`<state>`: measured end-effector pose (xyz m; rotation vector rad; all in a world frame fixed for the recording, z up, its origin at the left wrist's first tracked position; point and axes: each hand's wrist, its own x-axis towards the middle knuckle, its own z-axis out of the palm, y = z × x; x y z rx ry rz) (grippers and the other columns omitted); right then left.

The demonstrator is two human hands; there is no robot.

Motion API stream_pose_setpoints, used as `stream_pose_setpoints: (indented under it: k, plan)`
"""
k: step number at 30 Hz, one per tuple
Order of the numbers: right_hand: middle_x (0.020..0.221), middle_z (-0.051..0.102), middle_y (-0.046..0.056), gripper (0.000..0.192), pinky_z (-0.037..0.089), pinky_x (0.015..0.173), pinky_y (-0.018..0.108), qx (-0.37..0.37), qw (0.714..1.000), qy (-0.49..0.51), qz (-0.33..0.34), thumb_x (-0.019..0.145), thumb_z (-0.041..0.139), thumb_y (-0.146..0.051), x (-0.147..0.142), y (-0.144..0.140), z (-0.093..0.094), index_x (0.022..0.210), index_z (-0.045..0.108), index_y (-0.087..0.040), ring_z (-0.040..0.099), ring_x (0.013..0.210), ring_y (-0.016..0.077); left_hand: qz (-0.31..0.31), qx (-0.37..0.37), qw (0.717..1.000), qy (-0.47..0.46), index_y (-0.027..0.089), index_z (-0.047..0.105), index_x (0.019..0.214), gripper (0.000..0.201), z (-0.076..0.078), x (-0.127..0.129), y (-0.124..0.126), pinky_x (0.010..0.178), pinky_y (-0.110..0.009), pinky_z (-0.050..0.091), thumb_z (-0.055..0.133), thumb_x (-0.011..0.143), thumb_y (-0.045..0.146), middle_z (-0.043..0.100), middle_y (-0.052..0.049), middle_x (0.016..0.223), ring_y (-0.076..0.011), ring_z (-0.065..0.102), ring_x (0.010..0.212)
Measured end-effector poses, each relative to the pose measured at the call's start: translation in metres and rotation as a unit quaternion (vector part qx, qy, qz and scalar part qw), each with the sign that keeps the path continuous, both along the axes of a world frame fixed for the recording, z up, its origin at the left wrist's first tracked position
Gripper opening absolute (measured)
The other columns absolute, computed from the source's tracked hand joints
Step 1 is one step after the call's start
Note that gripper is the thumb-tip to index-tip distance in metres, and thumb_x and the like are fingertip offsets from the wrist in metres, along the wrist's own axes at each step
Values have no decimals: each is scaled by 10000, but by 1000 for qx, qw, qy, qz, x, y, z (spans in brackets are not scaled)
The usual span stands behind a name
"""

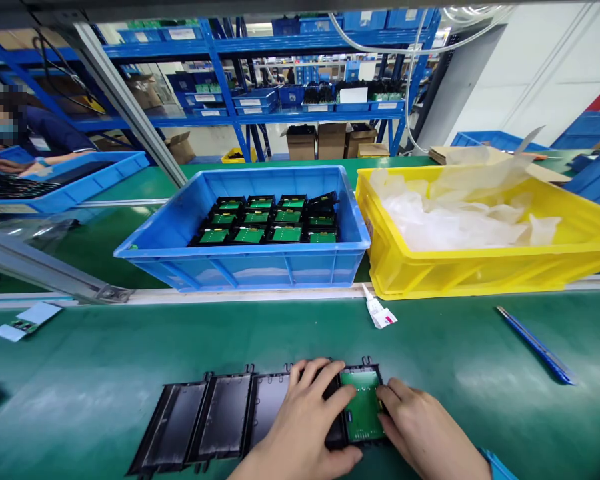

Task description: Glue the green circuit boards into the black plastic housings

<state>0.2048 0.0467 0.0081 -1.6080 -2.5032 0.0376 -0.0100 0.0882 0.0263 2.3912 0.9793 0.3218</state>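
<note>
A green circuit board [364, 403] lies in the rightmost of several black plastic housings [224, 417] lined up on the bench. My left hand [310, 417] spans the housing beside it, fingers bent over the far side and thumb at the near edge. Its index fingertip touches the board's left side. My right hand [420, 420] has its fingers closed at the board's right edge, where a small yellowish part partly shows. The fingertips hide that edge.
Behind the work stand a blue bin [260, 263] of housings with green boards and a yellow bin [480, 270] of whitish translucent bags. A small white tube [379, 312] and a blue utility knife [537, 347] lie on the bench [180, 340]. At far left is a co-worker's arm [63, 163].
</note>
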Motion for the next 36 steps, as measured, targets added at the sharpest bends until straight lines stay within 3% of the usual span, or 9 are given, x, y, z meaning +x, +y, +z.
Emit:
stream_pose_setpoints:
  k: [11, 15, 18, 21, 24, 27, 30, 32, 36]
  plan:
    - [691, 590, 20, 250, 401, 382, 273, 66, 996, -53, 3, 621, 509, 19, -4, 0, -5, 742, 541, -198, 576, 457, 169, -63, 124, 988, 69, 213, 613, 1248, 576, -11, -1, -2, 1031, -642, 270, 644, 790, 560, 462, -206, 1414, -428, 457, 1228]
    - [860, 613, 89, 242, 524, 448, 300, 94, 995, -25, 0, 645, 484, 3, -3, 1, 0, 772, 538, -196, 651, 684, 239, -59, 131, 988, 57, 196, 622, 1237, 642, -15, 2, -4, 1029, -666, 264, 613, 785, 652, 484, -217, 1386, -442, 466, 1214]
    - [1050, 597, 145, 267, 601, 593, 356, 76, 996, 39, 0, 698, 439, -10, -1, -1, 1, 864, 543, -192, 656, 917, 282, -35, 106, 993, 26, 189, 653, 1154, 572, -11, 7, -2, 1036, -654, 286, 632, 788, 627, 513, -195, 1337, -422, 465, 1214]
    - [1235, 526, 205, 243, 617, 646, 352, 41, 995, 90, -14, 771, 406, -32, 1, -4, -2, 913, 536, -181, 651, 985, 275, 20, 29, 999, 28, 168, 622, 1099, 431, -1, 17, 4, 1042, -575, 354, 721, 759, 414, 557, -135, 1227, -357, 489, 1175]
    - [1421, 411, 213, 207, 625, 710, 395, 6, 994, 104, -12, 812, 405, -44, 3, -5, -4, 900, 532, -181, 618, 1092, 306, 47, -38, 996, 61, 157, 570, 1124, 459, 10, 26, 12, 949, -493, 462, 728, 698, 215, 573, -91, 1121, -303, 540, 1055]
    - [1371, 489, 189, 219, 612, 799, 452, -25, 992, 123, 6, 829, 410, -50, 5, -3, -6, 948, 537, -181, 613, 1111, 308, 41, -65, 991, 109, 146, 518, 1223, 571, 18, 33, 19, 917, -455, 499, 711, 685, 146, 561, -95, 1144, -295, 557, 1045]
    - [1318, 530, 188, 222, 605, 824, 479, -27, 989, 142, 3, 840, 417, -65, 6, -2, -8, 988, 539, -177, 607, 1123, 318, 15, -84, 980, 181, 114, 475, 1289, 736, 25, 40, 23, 938, -443, 503, 802, 638, 223, 539, -118, 1205, -308, 550, 1081]
    - [1313, 529, 186, 228, 604, 828, 487, -26, 988, 150, -2, 841, 419, -68, 6, -3, -10, 999, 542, -178, 601, 1133, 325, -4, -88, 971, 224, 91, 519, 1228, 716, 30, 46, 25, 944, -460, 500, 835, 603, 242, 546, -131, 1195, -324, 547, 1083]
    - [1290, 532, 202, 218, 608, 807, 497, -27, 988, 152, 0, 845, 420, -80, 7, -3, -11, 993, 552, -170, 605, 1118, 341, -4, -87, 961, 261, 49, 552, 1146, 592, 35, 58, 27, 901, -466, 523, 760, 592, 54, 579, -159, 1134, -340, 562, 1059]
